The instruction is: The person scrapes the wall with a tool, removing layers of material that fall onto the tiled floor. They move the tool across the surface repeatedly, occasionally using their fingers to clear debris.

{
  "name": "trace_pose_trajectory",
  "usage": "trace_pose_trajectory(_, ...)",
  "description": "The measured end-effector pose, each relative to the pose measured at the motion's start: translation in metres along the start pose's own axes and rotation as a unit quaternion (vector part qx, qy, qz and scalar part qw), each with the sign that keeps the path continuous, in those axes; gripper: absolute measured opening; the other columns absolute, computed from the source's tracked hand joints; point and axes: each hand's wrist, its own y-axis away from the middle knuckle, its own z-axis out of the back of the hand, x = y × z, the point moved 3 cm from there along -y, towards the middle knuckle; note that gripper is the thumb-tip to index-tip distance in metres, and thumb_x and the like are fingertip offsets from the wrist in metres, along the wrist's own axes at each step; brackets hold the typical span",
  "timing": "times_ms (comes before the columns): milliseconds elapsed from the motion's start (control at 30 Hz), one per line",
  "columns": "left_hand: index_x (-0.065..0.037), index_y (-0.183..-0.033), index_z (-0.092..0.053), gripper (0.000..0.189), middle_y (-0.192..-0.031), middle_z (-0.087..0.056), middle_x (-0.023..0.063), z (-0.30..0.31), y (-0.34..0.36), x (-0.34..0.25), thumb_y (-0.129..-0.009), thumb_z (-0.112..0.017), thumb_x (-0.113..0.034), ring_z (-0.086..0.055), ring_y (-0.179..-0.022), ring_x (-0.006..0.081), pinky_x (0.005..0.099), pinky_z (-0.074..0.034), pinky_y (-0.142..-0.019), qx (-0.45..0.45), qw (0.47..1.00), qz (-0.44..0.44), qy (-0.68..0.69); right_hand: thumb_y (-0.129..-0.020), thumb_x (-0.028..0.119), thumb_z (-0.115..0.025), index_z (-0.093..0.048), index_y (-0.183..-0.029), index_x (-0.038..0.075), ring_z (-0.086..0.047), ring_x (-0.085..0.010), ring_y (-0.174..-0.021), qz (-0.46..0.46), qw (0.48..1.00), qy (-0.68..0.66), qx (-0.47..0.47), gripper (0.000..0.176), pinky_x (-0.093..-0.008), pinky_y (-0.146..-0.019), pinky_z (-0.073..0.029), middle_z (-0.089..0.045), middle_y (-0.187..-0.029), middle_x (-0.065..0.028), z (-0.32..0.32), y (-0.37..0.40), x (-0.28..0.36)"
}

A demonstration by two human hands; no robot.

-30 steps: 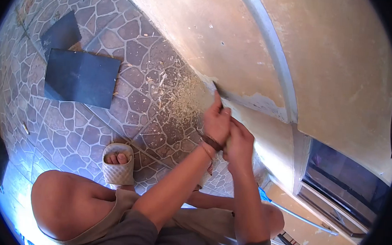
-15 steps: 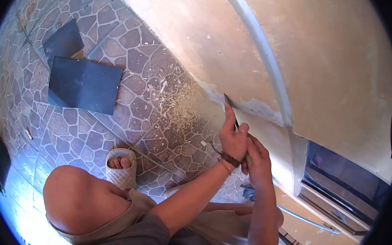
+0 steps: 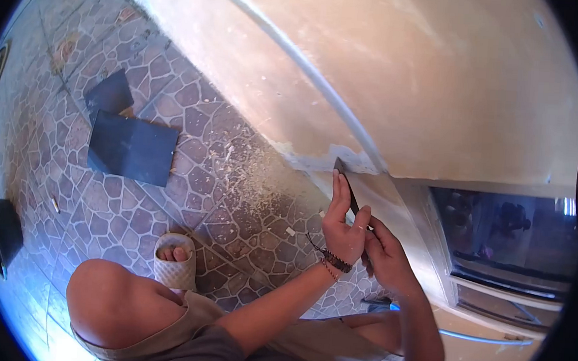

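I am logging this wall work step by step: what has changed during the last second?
The scraper, gripped by the left hand and right hand, slid rightward along the peeled paint edge, nearer to the pipe. Both hands kept their grip. The dark boards and the sandal stayed put.

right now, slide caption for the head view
Left hand and right hand hold a scraper against peeling paint on the wall, flakes scattered on the patterned floor.
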Motion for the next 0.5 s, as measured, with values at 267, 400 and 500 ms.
trace_pose_trajectory(267, 0.007, -0.144, -0.017, 0.069, -0.145, -0.033, 0.0240, 0.007, 0.000, 0.021, -0.084, -0.051, -0.001, -0.039, -0.129, 0.0250, 0.0302, -0.031, -0.105, 0.002, 0.992, -0.099, -0.077, -0.090, 0.006, -0.049, -0.041, -0.131, -0.004, -0.059, -0.0352, -0.108, 0.260, 0.964, 0.047, 0.022, 0.042, -0.0379, -0.089, -0.046, -0.059, -0.112, -0.0260, -0.004, -0.033, -0.036)
trace_pose_trajectory(400, 0.009, -0.141, -0.024, 0.067, -0.143, -0.031, 0.0299, 0.015, 0.001, 0.030, -0.084, -0.055, -0.007, -0.035, -0.133, 0.0350, 0.0358, -0.033, -0.105, 0.032, 0.994, -0.102, -0.035, -0.090, 0.005, -0.049, -0.042, -0.132, -0.003, -0.058, -0.0373, -0.109, 0.286, 0.958, -0.015, 0.006, 0.043, -0.0384, -0.088, -0.047, -0.058, -0.114, -0.0267, -0.021, -0.035, -0.058)
trace_pose_trajectory(500, 0.008, -0.140, -0.028, 0.065, -0.143, -0.031, 0.0291, 0.011, 0.016, 0.034, -0.084, -0.056, -0.007, -0.037, -0.132, 0.0344, 0.0363, -0.035, -0.103, 0.096, 0.965, -0.175, -0.172, -0.091, 0.008, -0.050, -0.042, -0.132, -0.002, -0.061, -0.0358, -0.104, 0.256, 0.964, -0.066, -0.007, 0.043, -0.0378, -0.085, -0.048, -0.059, -0.111, -0.0263, -0.016, -0.019, -0.091)
